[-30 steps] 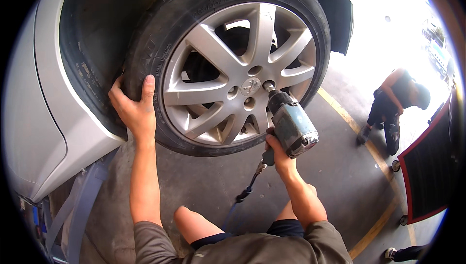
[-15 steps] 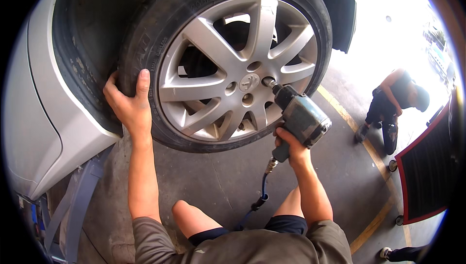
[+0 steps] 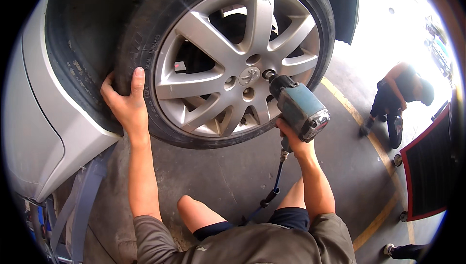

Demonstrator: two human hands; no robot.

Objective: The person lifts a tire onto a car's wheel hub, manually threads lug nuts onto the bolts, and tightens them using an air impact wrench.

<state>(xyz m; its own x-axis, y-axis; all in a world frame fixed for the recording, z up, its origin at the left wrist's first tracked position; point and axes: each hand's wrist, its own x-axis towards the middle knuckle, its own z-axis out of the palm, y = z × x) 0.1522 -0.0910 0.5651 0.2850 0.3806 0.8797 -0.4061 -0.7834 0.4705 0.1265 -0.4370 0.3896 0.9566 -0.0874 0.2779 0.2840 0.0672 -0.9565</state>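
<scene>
A silver alloy wheel [image 3: 194, 85] with a black tire [image 3: 154, 52] is mounted on a light-coloured car [image 3: 34, 118]. My left hand [image 3: 131, 103] grips the tire's left side, thumb against the sidewall and fingers around the tread, their tips partly hidden. In my right hand [image 3: 298, 140] is a blue-grey air impact wrench [image 3: 302, 107], held by its handle. Its nose reaches the lug hole right of the centre cap [image 3: 249, 76]; the socket end is hidden inside. Several other lug holes surround the cap. An air hose [image 3: 274, 191] runs from the handle down between my knees.
Grey lift arms [image 3: 87, 198] stand below the car body at the lower left. To the right, another person [image 3: 400, 94] bends low beside a yellow floor line [image 3: 347, 103]. A dark, red-edged wheeled panel [image 3: 434, 167] and someone's shoe [image 3: 390, 249] are at the far right.
The impact wrench has rolled in my right hand, and its handle and hose have swung to the right. Its nose stays at the same lug hole. My left hand keeps its hold.
</scene>
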